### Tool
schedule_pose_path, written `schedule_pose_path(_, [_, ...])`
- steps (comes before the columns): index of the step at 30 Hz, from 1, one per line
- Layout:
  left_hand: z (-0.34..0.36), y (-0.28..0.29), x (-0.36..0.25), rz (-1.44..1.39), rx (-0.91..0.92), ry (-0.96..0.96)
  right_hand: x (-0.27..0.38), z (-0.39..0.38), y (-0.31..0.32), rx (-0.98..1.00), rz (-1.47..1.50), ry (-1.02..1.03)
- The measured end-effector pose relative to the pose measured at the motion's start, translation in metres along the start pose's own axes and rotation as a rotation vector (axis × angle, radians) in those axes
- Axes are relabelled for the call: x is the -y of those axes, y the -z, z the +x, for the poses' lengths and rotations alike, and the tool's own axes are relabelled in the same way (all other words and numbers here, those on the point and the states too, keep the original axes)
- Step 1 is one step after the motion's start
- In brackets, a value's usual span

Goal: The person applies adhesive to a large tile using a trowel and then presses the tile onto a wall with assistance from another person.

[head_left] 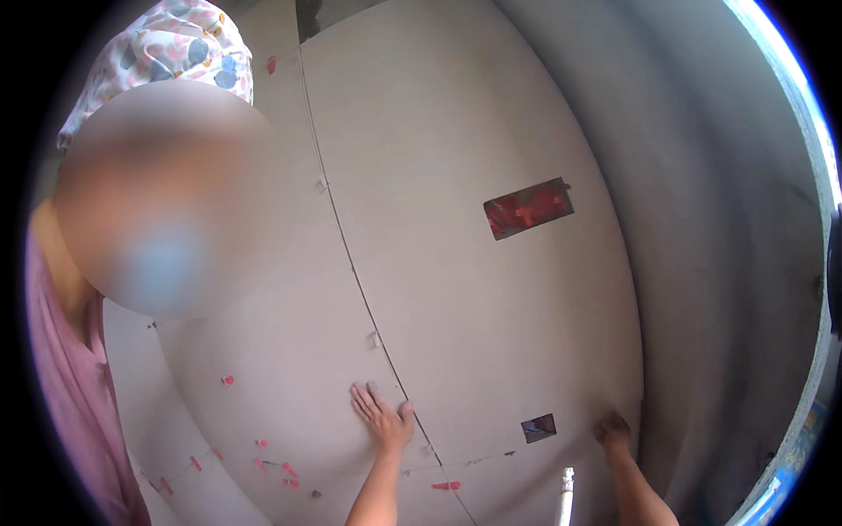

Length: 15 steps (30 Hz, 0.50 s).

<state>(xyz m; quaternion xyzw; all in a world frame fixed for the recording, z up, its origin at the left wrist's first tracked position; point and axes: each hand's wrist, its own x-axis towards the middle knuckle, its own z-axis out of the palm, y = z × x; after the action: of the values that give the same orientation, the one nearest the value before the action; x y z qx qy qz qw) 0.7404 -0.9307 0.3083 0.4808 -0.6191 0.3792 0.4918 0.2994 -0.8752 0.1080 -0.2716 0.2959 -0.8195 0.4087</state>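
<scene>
My left hand [384,423] lies flat with fingers spread on a large pale wall panel [263,351], its thumb close to the seam. Across that seam is another large pale panel [465,324]. My right hand [612,428] is at this panel's lower right, near its edge; its fingers are dark and blurred, and whether they grip anything does not show. Small clear clips [374,339] stick out along the narrow seam. Between my hands, a small rectangular cutout [538,428] shows something dark inside.
A larger cutout [528,209] higher up has red material in it. Close on the left stands another person in a pink top [74,386] and patterned cap [180,53]. Several red bits [447,486] dot the lower joints. A whitish rod [566,495] rises at bottom. Grey wall [702,263] at right.
</scene>
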Motion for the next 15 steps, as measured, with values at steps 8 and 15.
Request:
schedule_pose_path(8, [-0.003,-0.004,-0.002,0.006,-0.052,-0.004,0.042,-0.09,-0.046,-0.009,-0.197,-0.32])
schedule_pose_path(15, [-0.002,-0.004,-0.002,0.0,-0.042,0.004,0.174,-0.087,-0.062,-0.204,-0.828,1.116])
